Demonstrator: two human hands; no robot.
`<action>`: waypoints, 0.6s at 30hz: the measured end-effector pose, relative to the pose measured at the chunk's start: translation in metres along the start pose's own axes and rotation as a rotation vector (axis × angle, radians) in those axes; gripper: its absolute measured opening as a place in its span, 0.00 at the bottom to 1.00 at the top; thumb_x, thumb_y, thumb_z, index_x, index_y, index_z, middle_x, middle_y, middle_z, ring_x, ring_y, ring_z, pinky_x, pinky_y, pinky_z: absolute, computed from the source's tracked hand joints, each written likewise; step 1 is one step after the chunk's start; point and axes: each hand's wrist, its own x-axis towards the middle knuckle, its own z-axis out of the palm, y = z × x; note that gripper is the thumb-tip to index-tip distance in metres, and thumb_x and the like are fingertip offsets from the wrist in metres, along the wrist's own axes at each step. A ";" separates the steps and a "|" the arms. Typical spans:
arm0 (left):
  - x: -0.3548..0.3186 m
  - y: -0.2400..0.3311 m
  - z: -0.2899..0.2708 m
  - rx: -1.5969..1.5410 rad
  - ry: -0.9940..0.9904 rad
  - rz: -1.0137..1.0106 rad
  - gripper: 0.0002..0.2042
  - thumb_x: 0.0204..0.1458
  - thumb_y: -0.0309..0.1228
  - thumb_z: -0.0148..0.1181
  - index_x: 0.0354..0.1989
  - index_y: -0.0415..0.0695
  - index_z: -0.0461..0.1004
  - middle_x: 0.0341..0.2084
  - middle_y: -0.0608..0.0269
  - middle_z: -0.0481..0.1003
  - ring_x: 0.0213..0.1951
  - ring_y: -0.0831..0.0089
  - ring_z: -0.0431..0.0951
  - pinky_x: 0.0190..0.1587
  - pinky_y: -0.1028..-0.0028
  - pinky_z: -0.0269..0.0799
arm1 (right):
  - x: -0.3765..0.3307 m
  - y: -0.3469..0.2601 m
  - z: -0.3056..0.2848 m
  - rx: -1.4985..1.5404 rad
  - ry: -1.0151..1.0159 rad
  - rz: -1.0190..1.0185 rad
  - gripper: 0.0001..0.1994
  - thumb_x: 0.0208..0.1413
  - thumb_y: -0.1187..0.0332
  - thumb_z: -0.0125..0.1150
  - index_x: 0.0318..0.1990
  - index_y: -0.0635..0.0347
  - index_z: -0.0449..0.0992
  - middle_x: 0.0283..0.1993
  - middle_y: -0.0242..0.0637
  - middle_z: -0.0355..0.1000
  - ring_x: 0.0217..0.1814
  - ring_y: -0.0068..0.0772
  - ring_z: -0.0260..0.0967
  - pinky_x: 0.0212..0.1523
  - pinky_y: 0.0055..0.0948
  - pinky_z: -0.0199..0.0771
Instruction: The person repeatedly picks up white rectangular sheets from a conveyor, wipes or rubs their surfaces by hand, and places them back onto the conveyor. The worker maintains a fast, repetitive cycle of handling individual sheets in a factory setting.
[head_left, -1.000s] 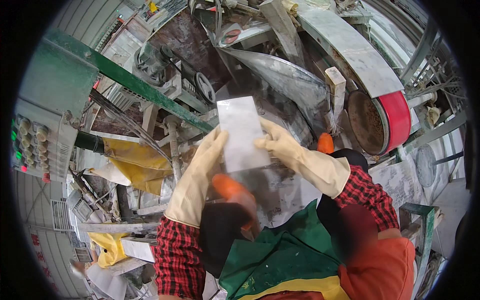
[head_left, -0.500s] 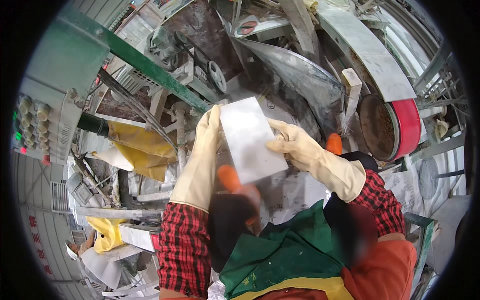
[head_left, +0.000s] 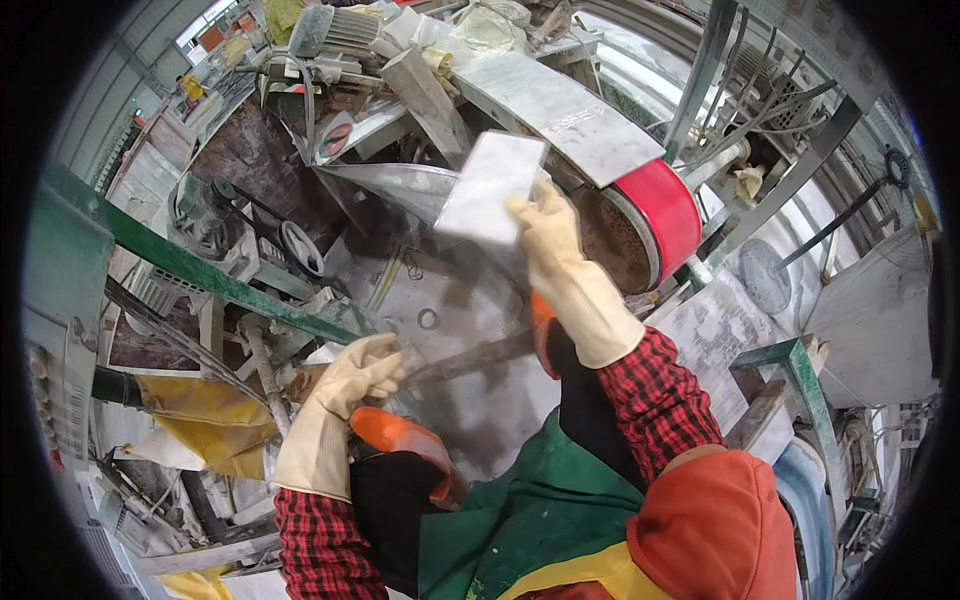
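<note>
My right hand (head_left: 557, 240), in a cream rubber glove, grips a white rectangular stone tile (head_left: 490, 188) by its right edge. The tile is held up and tilted, just left of the round red drum end of a machine (head_left: 668, 222). Whether it touches anything behind it, I cannot tell. My left hand (head_left: 345, 390), gloved alike, is empty at the lower left, its fingers loosely bent and apart. It hovers above an orange boot (head_left: 400, 440). Both forearms have red-and-black checked sleeves.
A long pale board (head_left: 565, 112) leads to the drum. At left, a green beam (head_left: 225, 292) slants past a pulley wheel (head_left: 300, 248) and a yellow sheet (head_left: 215, 425). On the floor lies a small ring (head_left: 428, 319). A green metal frame (head_left: 805, 385) stands at right.
The tile has gone from both hands to my right hand alone and moved up toward the drum. My left hand has let go and dropped down to the left. The view has swung right.
</note>
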 end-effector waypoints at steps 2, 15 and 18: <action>0.005 0.000 -0.004 -0.083 0.021 0.035 0.31 0.63 0.35 0.60 0.70 0.37 0.57 0.37 0.57 0.80 0.29 0.78 0.78 0.34 0.79 0.75 | 0.017 -0.027 -0.041 -0.084 0.126 -0.167 0.20 0.58 0.80 0.56 0.59 0.67 0.70 0.46 0.38 0.77 0.43 0.26 0.75 0.46 0.26 0.76; 0.007 -0.002 -0.005 0.030 0.037 0.055 0.32 0.61 0.35 0.62 0.70 0.38 0.58 0.43 0.58 0.80 0.34 0.79 0.78 0.39 0.78 0.78 | 0.093 -0.061 -0.290 -0.777 0.623 -0.297 0.25 0.50 0.83 0.60 0.59 0.63 0.72 0.43 0.34 0.77 0.39 0.29 0.75 0.37 0.27 0.74; 0.003 -0.015 -0.015 0.032 0.060 0.069 0.31 0.61 0.35 0.62 0.70 0.39 0.59 0.41 0.60 0.80 0.34 0.79 0.78 0.38 0.79 0.77 | 0.098 -0.045 -0.268 -0.759 0.655 -0.261 0.24 0.46 0.76 0.65 0.55 0.62 0.75 0.43 0.37 0.78 0.42 0.31 0.76 0.43 0.29 0.75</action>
